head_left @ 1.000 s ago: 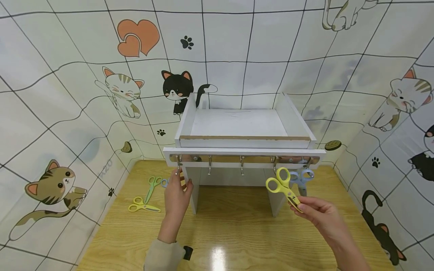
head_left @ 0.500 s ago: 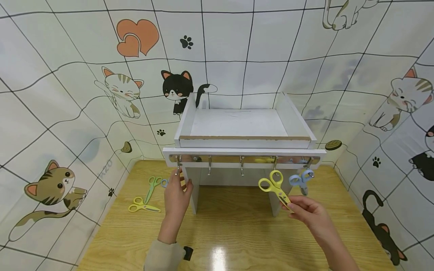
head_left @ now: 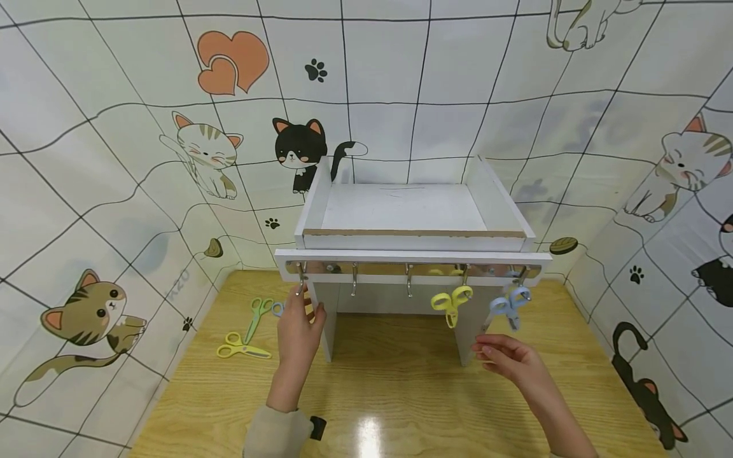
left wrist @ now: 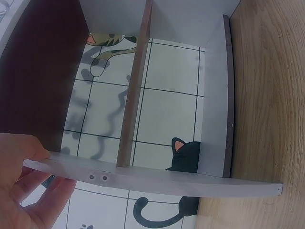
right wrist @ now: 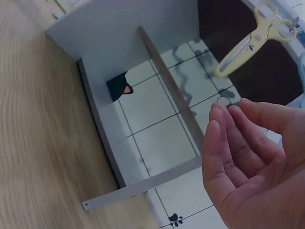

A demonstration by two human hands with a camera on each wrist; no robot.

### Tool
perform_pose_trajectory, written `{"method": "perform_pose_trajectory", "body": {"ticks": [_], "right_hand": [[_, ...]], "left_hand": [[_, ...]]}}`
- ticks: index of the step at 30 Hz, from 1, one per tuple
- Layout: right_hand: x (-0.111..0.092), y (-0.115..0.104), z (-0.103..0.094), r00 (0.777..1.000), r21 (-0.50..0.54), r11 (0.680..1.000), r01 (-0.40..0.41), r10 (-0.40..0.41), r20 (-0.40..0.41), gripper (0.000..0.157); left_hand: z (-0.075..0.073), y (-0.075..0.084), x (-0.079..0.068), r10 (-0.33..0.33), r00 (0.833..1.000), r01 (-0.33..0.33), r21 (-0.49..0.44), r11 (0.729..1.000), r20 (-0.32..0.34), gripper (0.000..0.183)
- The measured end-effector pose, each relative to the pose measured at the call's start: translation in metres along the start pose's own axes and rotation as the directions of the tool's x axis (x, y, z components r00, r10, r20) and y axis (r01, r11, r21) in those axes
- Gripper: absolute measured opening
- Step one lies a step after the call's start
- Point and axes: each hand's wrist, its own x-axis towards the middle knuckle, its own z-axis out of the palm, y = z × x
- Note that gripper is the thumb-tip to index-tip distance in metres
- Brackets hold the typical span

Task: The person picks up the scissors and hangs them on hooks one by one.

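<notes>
L hand [head_left: 300,331] gripping wht rack [head_left: 412,257], R hand [head_left: 509,360] nr hung yellow scissors [head_left: 452,313]

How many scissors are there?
5: a yellow pair and a blue pair hanging from hooks; a green pair and another yellow pair on the table; apparently another blue pair, mostly hidden by the left hand, which may hide more.

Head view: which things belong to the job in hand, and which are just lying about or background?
Likely in the job: hanging yellow scissors; hanging blue scissors; hook rail; white shelf, gripped by the left hand; probably the loose green scissors and loose yellow scissors too.

Likely incidental: cat-print wall covering; table, merely support.
</notes>
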Motion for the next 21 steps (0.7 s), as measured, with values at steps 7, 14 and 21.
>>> {"method": "perform_pose_trajectory", "body": {"ticks": [7, 14, 21], "right_hand": [[0.009, 0.018, -0.004, 0.99, -0.088, 0.996, 0.033, -0.045, -0.135, 0.035], [0.025, 0.026, 0.0, 0.925, -0.348, 0.933, 0.089, -0.207, -0.318, 0.026], [0.041, 0.03, 0.005, 0.924, -0.491, 0.869, 0.065, -0.239, -0.3, 0.046]], "left_hand": [[0.0, -0.001, 0.0, 0.0, 1.0, 0.0, -0.005, 1.0, -0.001, 0.043], [0.0, 0.001, 0.0, -0.006, 1.0, 0.006, -0.017, 1.0, 0.012, 0.044], [-0.004, -0.005, 0.001, -0.041, 0.996, 0.047, -0.079, 0.996, 0.085, 0.047]]}}
